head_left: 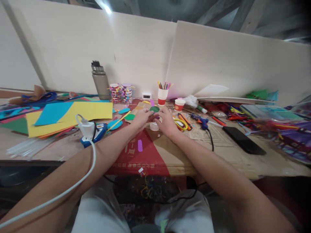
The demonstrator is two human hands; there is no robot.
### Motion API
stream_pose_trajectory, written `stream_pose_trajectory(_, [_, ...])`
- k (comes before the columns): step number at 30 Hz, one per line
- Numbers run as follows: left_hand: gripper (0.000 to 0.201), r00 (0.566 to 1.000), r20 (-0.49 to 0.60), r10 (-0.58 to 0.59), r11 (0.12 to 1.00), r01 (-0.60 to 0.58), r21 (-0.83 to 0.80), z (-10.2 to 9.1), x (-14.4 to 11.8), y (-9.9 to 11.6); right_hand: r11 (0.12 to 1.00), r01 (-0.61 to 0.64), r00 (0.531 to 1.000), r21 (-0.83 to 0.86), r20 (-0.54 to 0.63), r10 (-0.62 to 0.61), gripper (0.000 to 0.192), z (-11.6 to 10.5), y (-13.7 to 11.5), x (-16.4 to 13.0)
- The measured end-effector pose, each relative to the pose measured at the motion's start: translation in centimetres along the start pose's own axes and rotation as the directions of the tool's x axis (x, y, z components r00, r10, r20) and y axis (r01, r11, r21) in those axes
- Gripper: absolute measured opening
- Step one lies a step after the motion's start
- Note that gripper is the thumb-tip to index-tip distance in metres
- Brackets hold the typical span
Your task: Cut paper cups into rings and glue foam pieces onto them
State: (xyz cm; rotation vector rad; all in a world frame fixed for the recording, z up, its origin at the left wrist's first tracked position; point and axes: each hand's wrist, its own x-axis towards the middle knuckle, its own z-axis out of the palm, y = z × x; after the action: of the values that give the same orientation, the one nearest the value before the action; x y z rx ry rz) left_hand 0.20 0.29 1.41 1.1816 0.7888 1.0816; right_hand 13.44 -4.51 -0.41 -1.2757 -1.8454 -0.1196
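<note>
behind the messy counter (218, 152) two stacks (121, 92) of paper rounds look done, while both hands, left hand (141, 118) and right hand (167, 123), pinch a green circle (154, 109) mid-counter, with more loose circles (123, 111) left.

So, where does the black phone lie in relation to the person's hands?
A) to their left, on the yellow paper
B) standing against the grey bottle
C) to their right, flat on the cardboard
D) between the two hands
C: the black phone lies flat on the cardboard, to the right of the right hand and left hand.
</note>
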Motion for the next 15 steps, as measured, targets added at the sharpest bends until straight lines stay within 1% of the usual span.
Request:
stream_pose_trajectory(5, [0.007,0.998,0.005,0.066,0.996,-0.066,0.060,-0.2,0.1,-0.3,0.997,-0.067,0.998,0.041,0.000,0.067,0.009,0.0,-0.1,0.2])
stream_pose_trajectory(8, [0.011,0.995,-0.008,0.096,0.993,-0.095,0.076,-0.7,0.6,-0.3,0.994,-0.084,0.996,0.069,-0.031,0.086,0.005,-0.3,0.0,0.4])
stream_pose_trajectory(11, [0.012,0.982,-0.024,0.190,0.980,-0.188,0.058,-1.4,1.1,-0.3,0.984,-0.126,0.989,0.125,-0.065,0.135,0.001,-0.6,0.5,0.5])
stream_pose_trajectory(13, [0.011,0.977,-0.050,0.209,0.976,-0.205,0.069,-1.8,1.4,-0.4,0.971,-0.181,0.980,0.157,-0.057,0.192,0.004,-0.6,0.9,0.4])
stream_pose_trajectory(15, [0.012,0.980,-0.045,0.196,0.979,-0.193,0.068,-2.2,1.5,-0.4,0.961,-0.230,0.971,0.153,-0.029,0.237,0.006,-0.5,1.2,0.3])
